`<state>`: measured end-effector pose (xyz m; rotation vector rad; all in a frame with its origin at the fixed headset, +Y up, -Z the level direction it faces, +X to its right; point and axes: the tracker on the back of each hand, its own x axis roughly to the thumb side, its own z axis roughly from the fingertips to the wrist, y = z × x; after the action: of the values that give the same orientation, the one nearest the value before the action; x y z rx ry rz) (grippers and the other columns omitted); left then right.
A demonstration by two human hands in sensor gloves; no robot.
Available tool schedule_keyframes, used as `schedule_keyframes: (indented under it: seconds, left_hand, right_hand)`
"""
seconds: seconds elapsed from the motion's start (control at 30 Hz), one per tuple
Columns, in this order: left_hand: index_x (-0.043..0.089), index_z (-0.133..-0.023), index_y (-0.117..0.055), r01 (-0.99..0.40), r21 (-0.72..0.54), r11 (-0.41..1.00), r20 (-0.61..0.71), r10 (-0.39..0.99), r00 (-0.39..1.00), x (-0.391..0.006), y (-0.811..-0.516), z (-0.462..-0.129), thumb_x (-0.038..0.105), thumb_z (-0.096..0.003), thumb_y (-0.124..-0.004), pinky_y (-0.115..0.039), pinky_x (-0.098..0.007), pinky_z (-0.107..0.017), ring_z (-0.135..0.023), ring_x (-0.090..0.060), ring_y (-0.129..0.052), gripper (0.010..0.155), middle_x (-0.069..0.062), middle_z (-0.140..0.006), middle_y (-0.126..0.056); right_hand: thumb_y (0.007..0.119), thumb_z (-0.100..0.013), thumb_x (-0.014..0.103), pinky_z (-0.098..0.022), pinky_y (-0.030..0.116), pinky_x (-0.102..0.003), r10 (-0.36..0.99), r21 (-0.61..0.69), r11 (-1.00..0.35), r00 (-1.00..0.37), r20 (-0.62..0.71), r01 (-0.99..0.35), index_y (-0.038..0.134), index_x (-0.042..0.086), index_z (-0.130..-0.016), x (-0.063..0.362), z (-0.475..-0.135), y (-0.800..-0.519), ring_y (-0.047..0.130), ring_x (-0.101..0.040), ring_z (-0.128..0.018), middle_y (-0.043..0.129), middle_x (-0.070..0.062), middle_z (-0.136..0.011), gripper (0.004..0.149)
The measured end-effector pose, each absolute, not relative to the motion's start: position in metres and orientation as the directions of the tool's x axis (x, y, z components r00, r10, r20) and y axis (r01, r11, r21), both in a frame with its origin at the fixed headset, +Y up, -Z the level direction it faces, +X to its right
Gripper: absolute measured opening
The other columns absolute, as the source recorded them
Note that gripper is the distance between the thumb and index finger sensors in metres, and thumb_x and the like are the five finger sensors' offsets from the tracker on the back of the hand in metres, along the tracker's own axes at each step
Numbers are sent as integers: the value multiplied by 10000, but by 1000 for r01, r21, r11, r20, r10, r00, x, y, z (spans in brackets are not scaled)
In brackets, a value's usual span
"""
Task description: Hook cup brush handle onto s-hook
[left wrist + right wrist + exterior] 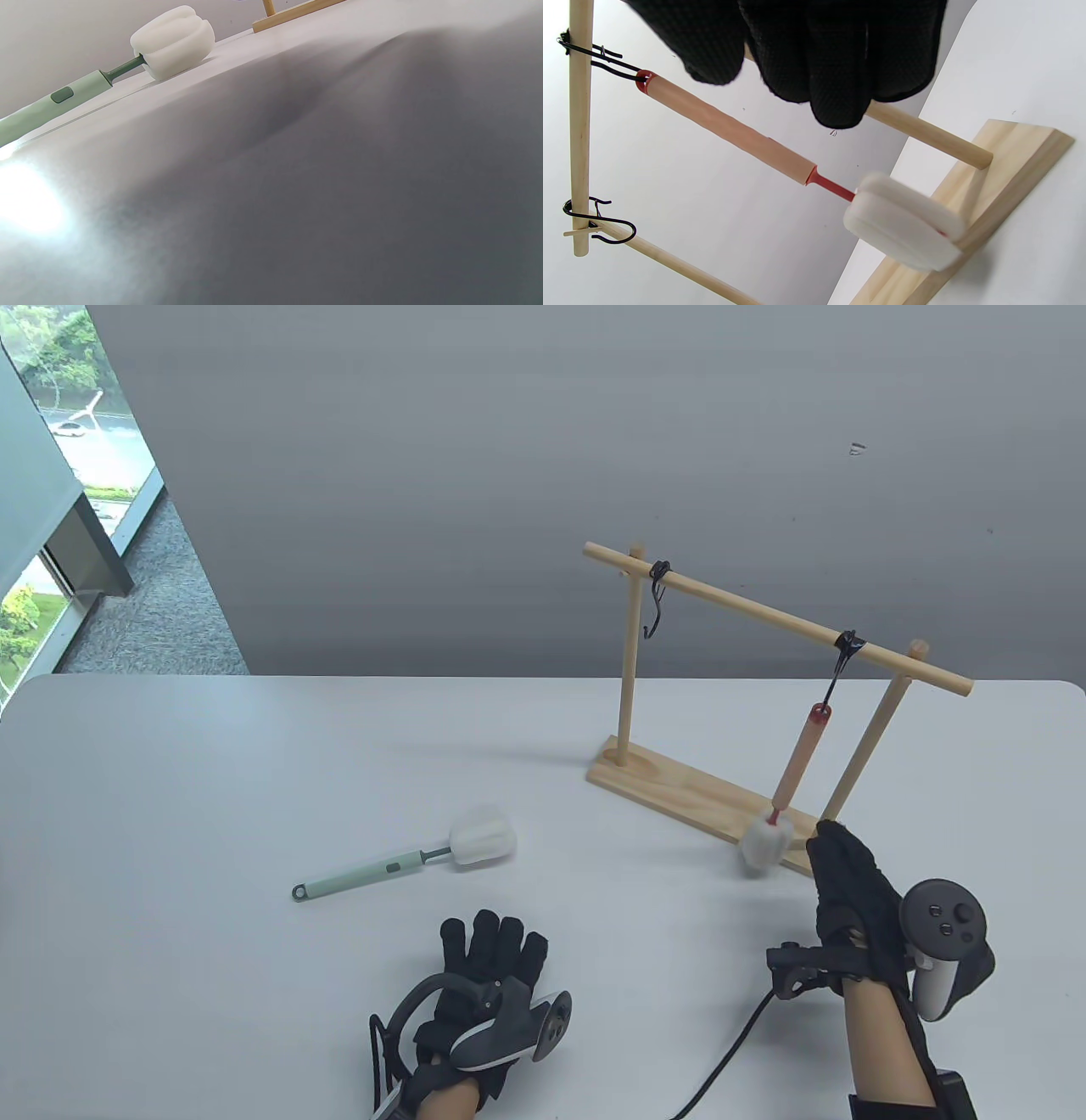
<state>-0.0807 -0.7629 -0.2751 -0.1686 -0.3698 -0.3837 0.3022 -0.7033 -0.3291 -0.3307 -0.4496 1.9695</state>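
Note:
A wooden rack [679, 793] stands at the right of the table with two black s-hooks on its bar. A cup brush with a tan handle [801, 757] and white sponge head [765, 841] hangs from the right s-hook [843, 653]; it also shows in the right wrist view [729, 129]. The left s-hook [656, 598] is empty. A second cup brush with a green handle [361, 878] and white sponge head [482, 837] lies on the table. My right hand [844, 869] is just below the hanging sponge, fingers extended, holding nothing. My left hand [492, 954] rests flat on the table, empty.
A black cable [721, 1069] runs from my right wrist to the table's front edge. The table's back edge lies behind the rack, with a grey wall beyond. The left wrist view is mostly filled by blurred table surface [339, 190].

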Motion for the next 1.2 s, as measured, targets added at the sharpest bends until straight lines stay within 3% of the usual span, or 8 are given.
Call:
schedule_keyframes:
  seconds: [1.2]
  left_hand:
    - [276, -1118, -279, 393, -118, 912, 369, -327, 870, -82, -763, -276, 641, -473, -516, -315, -700, -738, -1138, -409, -405, 778, -96, -1201, -379]
  right_hand:
    - [716, -516, 357, -573, 486, -698, 886, -448, -404, -463, 26, -798, 784, 31, -887, 292, -329, -699, 831, -488, -772, 893, -228, -768, 498]
